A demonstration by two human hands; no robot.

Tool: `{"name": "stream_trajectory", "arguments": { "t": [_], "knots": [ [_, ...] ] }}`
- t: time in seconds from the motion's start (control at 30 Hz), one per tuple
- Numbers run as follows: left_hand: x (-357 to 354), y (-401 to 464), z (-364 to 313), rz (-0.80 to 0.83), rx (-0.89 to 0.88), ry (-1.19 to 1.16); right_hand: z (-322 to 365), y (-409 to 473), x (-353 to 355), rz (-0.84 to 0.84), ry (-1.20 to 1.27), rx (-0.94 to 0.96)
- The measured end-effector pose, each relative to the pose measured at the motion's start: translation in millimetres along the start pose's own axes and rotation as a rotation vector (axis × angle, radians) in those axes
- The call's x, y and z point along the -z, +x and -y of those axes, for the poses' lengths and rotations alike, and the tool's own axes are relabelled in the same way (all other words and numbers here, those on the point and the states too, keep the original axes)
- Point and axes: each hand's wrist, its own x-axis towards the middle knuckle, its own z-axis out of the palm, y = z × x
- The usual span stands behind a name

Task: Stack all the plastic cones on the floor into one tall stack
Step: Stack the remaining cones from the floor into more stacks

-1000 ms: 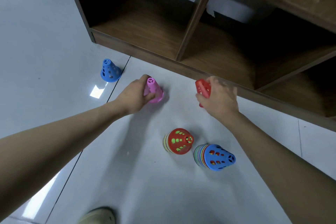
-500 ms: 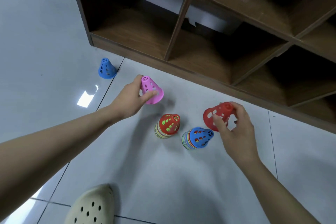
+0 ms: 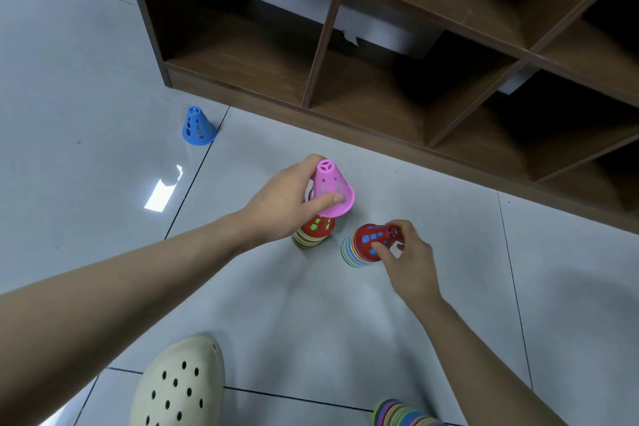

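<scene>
My left hand (image 3: pixel 283 204) grips the pink cone (image 3: pixel 331 188) above the left stack (image 3: pixel 311 235); my right hand (image 3: pixel 408 258) pinches the red cone (image 3: pixel 373 240) capping the right stack (image 3: pixel 351 252).

My left hand (image 3: pixel 283 204) holds a cone (image 3: pixel 331 188) over the left stack (image 3: pixel 313 235); my right hand (image 3: pixel 409 259) grips the right stack (image 3: pixel 363 247). A lone cone (image 3: pixel 197 126) stands far left, near the shelf (image 3: pixel 345 107).

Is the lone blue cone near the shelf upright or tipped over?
Upright: the blue cone stands with its wide rim on the floor, narrow top up.
</scene>
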Motion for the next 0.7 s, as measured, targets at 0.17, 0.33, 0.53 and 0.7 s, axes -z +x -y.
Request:
{"name": "stream_trajectory", "arguments": {
  "t": [0.17, 0.33, 0.53, 0.7],
  "knots": [
    [-14.2, 6.6, 11.9, 0.051, -0.013, 0.071, -2.5, 3.1, -6.2, -0.016, -0.04, -0.018],
    [-25.2, 7.9, 46.0, 0.16, 0.017, 0.103, 0.1, 11.2, -5.6, 0.041, -0.129, -0.055],
    [-32.7, 4.7, 61.9, 0.158, 0.043, 0.034, 8.1, 18.7, -0.1, 0.097, -0.214, -0.075],
    [-38.1, 4.5, 69.8, 0.132, 0.021, 0.032, 15.1, 14.9, -3.2, 0.101, -0.232, -0.112]
  ]
}}
